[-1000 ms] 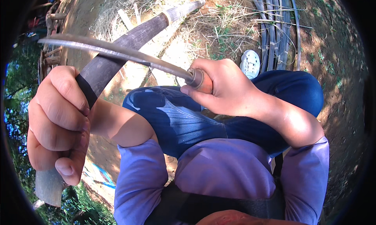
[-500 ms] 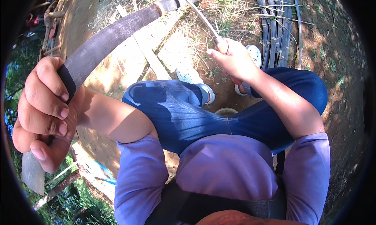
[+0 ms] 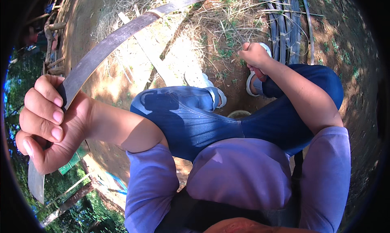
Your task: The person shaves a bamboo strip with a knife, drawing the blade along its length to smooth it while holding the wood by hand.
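Observation:
A long, flat, dark strip (image 3: pixel 101 48), seemingly split bamboo, rises in a curve from my left hand (image 3: pixel 50 123) to the top middle. My left fingers are wrapped round it near its lower end, and a short end sticks out below the fist. A pale notch or node crosses it towards the far end. In my right hand (image 3: pixel 256 55), closed and out over my right knee, is a knife (image 3: pixel 259 74) with a reddish-brown handle. Its thin blade points away from me over the straw and is hard to make out. Blade and strip are apart.
Pale shavings (image 3: pixel 219 22) litter the ground ahead. Several dark strips (image 3: pixel 284 26) lie bundled at the upper right. A pale plank (image 3: pixel 150 56) lies left of my white shoes (image 3: pixel 198 78). A round rim (image 3: pixel 239 113) shows between my legs; a wooden rail structure (image 3: pixel 50 42) stands far left.
My right hand has moved right and a little down, carrying the knife away from the strip. My left hand has dropped slightly, and the strip has turned to show a narrower side.

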`<state>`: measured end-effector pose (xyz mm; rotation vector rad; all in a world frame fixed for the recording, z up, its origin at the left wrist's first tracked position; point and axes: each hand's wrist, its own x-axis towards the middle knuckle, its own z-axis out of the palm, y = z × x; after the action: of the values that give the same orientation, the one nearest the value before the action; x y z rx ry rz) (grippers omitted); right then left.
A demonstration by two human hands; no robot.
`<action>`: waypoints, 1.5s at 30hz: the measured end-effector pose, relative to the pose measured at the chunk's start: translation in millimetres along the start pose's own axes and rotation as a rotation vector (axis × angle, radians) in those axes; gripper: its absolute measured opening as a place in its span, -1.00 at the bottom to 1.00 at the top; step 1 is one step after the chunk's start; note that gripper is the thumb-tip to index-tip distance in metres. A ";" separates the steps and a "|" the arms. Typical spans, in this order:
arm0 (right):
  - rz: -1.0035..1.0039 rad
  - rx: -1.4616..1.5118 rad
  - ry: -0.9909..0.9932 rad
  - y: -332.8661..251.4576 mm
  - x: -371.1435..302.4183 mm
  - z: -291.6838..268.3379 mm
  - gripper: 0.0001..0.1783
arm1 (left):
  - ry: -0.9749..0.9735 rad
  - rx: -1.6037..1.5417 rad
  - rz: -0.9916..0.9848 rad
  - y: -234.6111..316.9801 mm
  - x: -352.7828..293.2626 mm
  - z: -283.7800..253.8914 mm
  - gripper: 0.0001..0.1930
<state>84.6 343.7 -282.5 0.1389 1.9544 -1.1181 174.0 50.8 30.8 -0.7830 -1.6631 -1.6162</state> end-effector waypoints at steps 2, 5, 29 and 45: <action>-0.097 -0.054 -0.021 -5.9 -10.4 7.8 -0.68 | 0.053 0.006 -0.010 -0.8 1.9 -9.1 -0.64; -0.568 -0.064 0.051 -45.8 -58.9 24.9 -0.72 | 0.121 -0.044 -0.058 -3.4 8.0 -8.8 -0.60; -1.020 -0.034 0.008 -92.8 -130.0 31.1 -0.74 | 0.035 0.009 0.028 -1.7 -7.9 5.8 -0.61; -1.034 -0.199 0.240 -52.9 -65.6 33.4 -0.69 | -0.125 -0.005 0.088 -10.6 -8.7 12.0 -0.67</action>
<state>121.5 306.8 -208.4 -0.9876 2.3880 -1.5546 169.8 62.6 17.6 -0.9631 -1.6867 -1.5389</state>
